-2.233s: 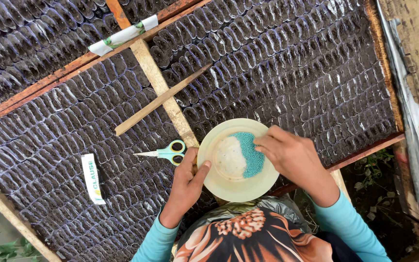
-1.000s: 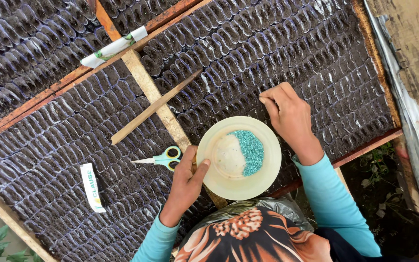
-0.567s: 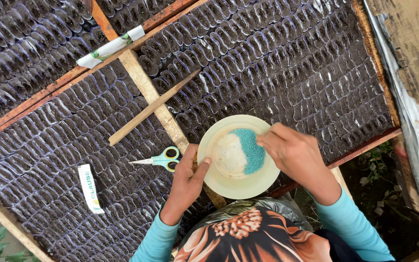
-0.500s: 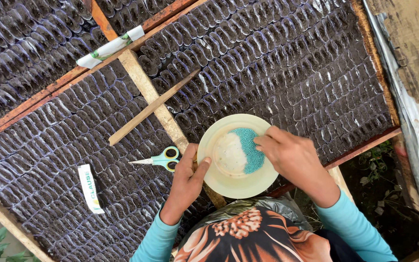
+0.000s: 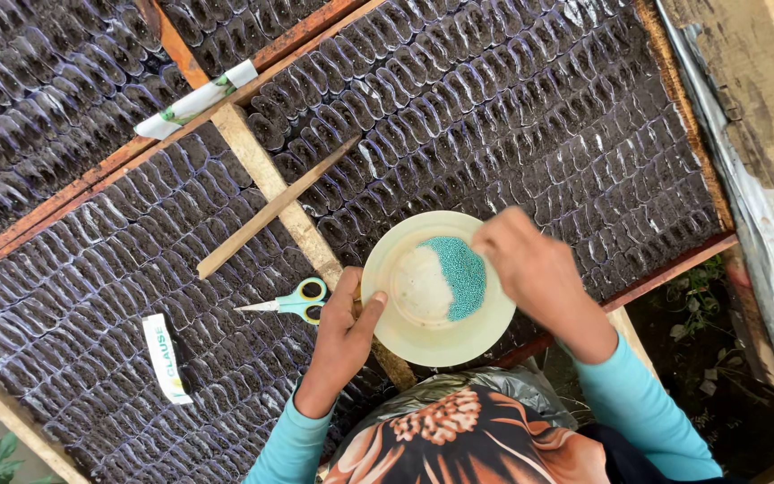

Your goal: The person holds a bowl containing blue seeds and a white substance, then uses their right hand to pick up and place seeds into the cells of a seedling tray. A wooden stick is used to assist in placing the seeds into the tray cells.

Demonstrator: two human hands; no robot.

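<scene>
Since a second ago the right hand (image 5: pixel 530 269) has come back from the seedling pots (image 5: pixel 512 116) to the plate (image 5: pixel 405 332)'s rim, fingers pinched over the teal seeds (image 5: pixel 457 273), contents hidden; left hand (image 5: pixel 344 336) grips the plate's edge above the pots; scissors (image 5: pixel 293 302) lie just beside.
</scene>
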